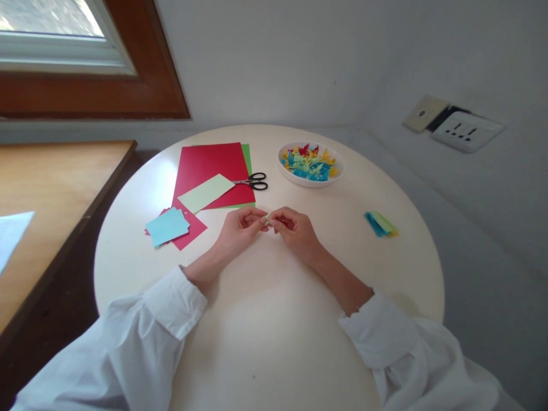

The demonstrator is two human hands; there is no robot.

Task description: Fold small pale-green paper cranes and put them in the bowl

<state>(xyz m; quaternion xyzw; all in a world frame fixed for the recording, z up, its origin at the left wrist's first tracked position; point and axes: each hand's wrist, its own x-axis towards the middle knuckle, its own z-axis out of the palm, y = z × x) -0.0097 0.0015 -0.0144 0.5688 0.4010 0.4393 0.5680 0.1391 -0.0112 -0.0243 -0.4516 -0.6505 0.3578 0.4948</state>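
Between my fingertips is a small piece of folded light-green paper (266,219), mostly covered by the fingers. My left hand (244,224) pinches it from the left, and my right hand (295,228) pinches it from the right. Both hands are just above the middle of the round white table (257,319). Beyond them, black-handled scissors (257,181) lie with their blades partly under a pale green paper strip (206,193). That strip rests on large red sheets (212,165), with green paper (246,160) showing beneath.
A white oval dish (310,182) of colourful small folded paper pieces (310,162) stands at the back. Light-blue paper squares (168,227) lie on red paper (190,231) at left. Several folded strips (381,224) lie at right. A wooden desk (64,177) adjoins the left side.
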